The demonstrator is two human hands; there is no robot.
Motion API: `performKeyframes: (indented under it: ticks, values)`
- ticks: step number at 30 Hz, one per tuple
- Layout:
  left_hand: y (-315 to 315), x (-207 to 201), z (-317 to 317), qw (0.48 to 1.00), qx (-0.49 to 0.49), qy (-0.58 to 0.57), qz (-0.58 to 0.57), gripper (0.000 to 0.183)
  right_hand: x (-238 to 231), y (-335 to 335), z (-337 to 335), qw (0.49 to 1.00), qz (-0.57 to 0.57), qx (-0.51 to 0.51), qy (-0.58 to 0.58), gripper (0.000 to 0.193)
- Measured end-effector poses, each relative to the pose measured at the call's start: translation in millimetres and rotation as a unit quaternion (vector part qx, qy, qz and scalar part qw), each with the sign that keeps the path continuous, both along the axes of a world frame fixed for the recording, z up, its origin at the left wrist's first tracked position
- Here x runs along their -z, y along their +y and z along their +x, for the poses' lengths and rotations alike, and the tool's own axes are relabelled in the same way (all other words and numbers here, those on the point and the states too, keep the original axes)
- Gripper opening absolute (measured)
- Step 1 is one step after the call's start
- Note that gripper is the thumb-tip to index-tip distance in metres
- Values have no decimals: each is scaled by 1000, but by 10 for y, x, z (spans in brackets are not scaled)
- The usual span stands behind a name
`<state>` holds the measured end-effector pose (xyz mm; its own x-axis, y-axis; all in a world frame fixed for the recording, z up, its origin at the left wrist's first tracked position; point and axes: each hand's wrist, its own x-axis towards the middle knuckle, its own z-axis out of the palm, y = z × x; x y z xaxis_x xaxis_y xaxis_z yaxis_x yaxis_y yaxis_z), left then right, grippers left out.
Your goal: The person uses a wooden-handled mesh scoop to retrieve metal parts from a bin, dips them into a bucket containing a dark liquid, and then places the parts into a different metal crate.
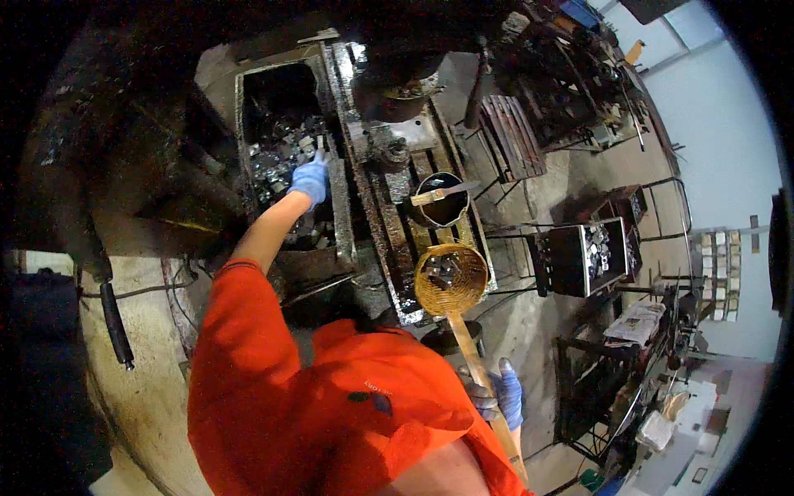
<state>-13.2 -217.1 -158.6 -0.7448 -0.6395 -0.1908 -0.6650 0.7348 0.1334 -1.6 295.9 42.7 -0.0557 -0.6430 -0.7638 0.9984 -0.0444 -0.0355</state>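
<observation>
My left hand (309, 182), in a blue glove, reaches into a long metal trough (344, 207) of small dark and silvery metal pieces (285, 153). Its fingers are drawn together at the tips beside a pale piece; what they pinch, if anything, is too small to name. My right hand (506, 398), gloved in blue with dark, dirty fingers, wraps round the wooden handle of a wicker ladle (468, 347). The woven bowl of this ladle hangs over the near end of a metal rack, with a few shiny pieces (447, 266) inside.
A dark pot (432, 217) stands on the rack (389, 223), with a flat brush (447, 193) across its rim. Rightward are a slatted wooden stool (511, 136), a box of metal pieces (585, 258) and a cluttered bench (637, 322). A black-handled cable tool (116, 322) hangs at left.
</observation>
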Motion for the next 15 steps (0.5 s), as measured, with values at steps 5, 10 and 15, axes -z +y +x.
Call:
performKeyframes:
  ticks: [5,10,15]
  values:
    - [73,-236,91,999,45,13,6,56,85,59,28,999,-3,36,-25,69]
    - [-26,141,82,997,-26,77,9,54,43,6,43,998,-6,47,-35,68]
    - [21,96,110,996,-38,54,55,64,-4,6,10,999,36,32,-11,68]
